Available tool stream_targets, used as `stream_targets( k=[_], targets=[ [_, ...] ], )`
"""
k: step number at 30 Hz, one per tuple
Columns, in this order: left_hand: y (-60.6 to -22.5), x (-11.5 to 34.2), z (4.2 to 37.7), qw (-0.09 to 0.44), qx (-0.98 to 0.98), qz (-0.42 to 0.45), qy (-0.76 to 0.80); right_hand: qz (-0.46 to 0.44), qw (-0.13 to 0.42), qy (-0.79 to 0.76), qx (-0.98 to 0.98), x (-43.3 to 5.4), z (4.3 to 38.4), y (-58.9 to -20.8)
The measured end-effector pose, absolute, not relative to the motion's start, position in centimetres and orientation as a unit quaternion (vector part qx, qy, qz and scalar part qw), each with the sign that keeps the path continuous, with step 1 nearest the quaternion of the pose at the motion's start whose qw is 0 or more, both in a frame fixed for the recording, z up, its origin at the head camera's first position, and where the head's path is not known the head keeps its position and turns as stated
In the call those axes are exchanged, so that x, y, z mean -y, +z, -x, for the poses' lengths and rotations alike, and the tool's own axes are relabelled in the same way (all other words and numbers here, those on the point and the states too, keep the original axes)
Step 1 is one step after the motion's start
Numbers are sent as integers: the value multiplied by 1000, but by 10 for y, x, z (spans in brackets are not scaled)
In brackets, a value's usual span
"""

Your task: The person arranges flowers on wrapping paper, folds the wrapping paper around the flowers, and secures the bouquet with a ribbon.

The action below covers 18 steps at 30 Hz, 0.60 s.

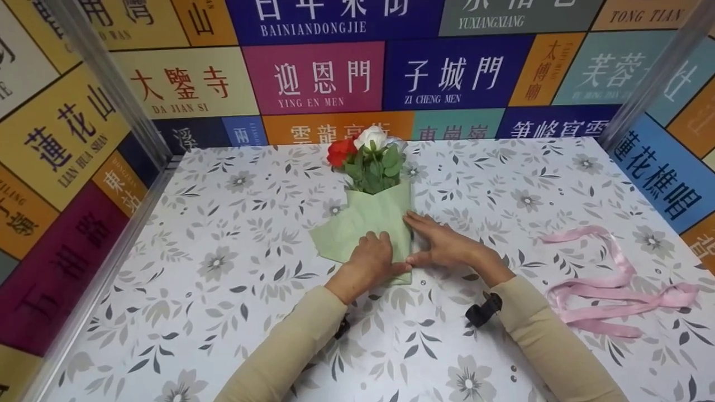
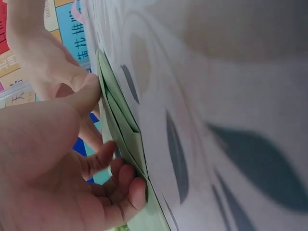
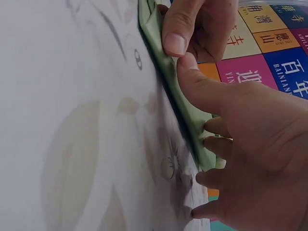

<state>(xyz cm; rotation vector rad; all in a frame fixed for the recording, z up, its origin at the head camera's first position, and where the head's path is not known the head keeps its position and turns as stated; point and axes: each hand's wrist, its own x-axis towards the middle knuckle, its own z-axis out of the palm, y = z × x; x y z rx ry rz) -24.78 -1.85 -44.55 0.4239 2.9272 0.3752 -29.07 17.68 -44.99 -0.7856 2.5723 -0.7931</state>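
A small bouquet lies in light green wrapping paper, its foot toward me. A white rose, a red flower and green leaves stick out at the far end. My left hand rests on the lower part of the paper, its fingers loosely bent and the thumb stretched to the right edge. Along that edge lies my right hand, with fingers spread and fingertips touching the paper. Both thumbs come together there, also in the right wrist view. Layered folds of the paper show in the left wrist view.
A pink ribbon lies in loose loops on the right of the table, which has a leaf-and-flower patterned cover. Panels with coloured lettering stand behind and at both sides. A black strap device is on the right wrist.
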Motion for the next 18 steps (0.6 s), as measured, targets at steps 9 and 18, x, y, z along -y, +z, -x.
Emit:
stream_targets(
  k=[9,18],
  targets=[
    [-440,17,246,122,-980,-112,106,255,207,-227,-917,-171,288,-448],
    [-438,16,250,162,-970,-158,90,253,224,-206,-918,-166,289,-445]
  ],
)
